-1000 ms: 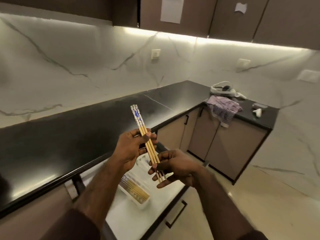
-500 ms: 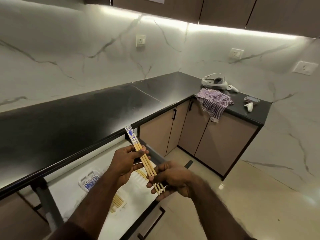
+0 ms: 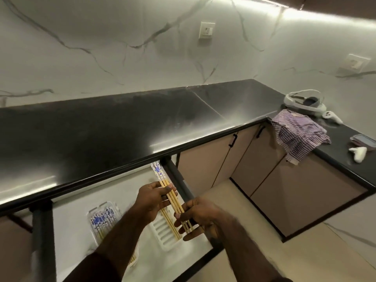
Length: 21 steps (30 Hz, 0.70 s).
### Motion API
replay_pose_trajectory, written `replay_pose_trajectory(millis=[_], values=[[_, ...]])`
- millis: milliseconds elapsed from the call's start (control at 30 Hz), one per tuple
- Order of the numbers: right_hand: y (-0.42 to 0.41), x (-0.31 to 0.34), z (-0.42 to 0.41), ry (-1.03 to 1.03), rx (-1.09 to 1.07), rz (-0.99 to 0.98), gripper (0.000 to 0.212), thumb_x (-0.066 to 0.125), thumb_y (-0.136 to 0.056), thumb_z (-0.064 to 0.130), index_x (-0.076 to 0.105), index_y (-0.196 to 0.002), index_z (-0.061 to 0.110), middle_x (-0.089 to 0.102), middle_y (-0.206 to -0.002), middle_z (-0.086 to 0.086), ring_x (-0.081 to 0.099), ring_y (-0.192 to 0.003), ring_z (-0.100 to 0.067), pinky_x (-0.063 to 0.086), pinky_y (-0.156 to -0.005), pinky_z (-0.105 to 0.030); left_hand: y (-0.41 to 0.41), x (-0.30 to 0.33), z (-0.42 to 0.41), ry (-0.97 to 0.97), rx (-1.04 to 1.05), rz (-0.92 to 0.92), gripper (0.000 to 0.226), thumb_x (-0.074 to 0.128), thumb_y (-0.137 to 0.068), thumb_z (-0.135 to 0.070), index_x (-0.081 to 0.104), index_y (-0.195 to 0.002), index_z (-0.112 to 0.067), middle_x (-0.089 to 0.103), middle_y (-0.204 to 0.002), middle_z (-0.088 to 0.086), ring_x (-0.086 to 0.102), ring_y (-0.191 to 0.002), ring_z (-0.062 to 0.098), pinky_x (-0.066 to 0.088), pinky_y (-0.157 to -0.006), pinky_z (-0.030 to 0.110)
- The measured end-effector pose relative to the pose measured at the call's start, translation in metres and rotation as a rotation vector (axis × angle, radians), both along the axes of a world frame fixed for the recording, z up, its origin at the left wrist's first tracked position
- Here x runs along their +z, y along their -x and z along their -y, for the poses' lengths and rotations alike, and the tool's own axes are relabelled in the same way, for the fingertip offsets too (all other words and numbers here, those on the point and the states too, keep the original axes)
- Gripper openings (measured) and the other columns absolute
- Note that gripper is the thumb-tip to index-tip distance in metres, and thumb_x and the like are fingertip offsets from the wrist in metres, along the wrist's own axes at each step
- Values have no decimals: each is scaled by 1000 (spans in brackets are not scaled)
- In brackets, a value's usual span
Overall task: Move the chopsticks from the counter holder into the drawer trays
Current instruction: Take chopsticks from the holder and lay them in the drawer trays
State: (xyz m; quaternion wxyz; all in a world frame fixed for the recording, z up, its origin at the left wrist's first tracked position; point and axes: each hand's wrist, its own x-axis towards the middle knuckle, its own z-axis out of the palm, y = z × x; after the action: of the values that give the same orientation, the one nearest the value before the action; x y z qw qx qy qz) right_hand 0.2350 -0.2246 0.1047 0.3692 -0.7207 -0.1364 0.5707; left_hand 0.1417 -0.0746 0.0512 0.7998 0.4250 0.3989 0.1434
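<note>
Both hands hold a small bundle of wooden chopsticks (image 3: 162, 180) with blue-and-white patterned tops, tilted with the tops pointing up and away. My left hand (image 3: 151, 201) grips the middle of the bundle. My right hand (image 3: 196, 215) pinches the thin lower ends. The bundle hovers over the open white drawer (image 3: 75, 237). In the drawer, a clear tray (image 3: 110, 206) at the left holds several patterned chopsticks, and a white slotted tray (image 3: 162, 234) lies under my hands with a couple of chopsticks in it. No counter holder is in view.
The black counter (image 3: 114, 129) runs above the drawer, its edge close over the chopstick tops. At the right corner lie a striped cloth (image 3: 298, 133), a white headset (image 3: 303, 101), controllers and a phone (image 3: 364, 139). Beige cabinet doors (image 3: 219, 165) and floor lie right of the drawer.
Both hands have carried the chopstick bundle downward, from in front of the counter to below its edge over the drawer. The view has tilted down and both trays now show.
</note>
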Motion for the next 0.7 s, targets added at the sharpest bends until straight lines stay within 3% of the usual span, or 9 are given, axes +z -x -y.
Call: replay_pose_trajectory(millis=[267,433,700], values=[[-25,-71,-24,134,118,-33,7,71,-84,1,72,-90,4,77,-78,-11,76,-71,-24,61,-59,-39,-17,-55,5,91,151,-137,18,63,-89,-2,65,-103,10,71,-83,22,71,-77,32,60,-65,39],[-24,-113,-39,201,166,3,7,68,-88,4,71,-94,3,76,-80,-11,75,-68,-21,61,-57,-35,-21,-90,5,180,259,-233,23,61,-90,1,63,-110,12,69,-89,25,68,-79,35,58,-81,49],[-26,-160,-58,253,174,126,12,69,-89,10,68,-101,8,74,-83,-6,74,-68,-18,61,-55,-31,-32,-125,-7,269,281,-315,23,53,-93,-4,63,-109,8,67,-83,21,65,-73,32,58,-70,42]])
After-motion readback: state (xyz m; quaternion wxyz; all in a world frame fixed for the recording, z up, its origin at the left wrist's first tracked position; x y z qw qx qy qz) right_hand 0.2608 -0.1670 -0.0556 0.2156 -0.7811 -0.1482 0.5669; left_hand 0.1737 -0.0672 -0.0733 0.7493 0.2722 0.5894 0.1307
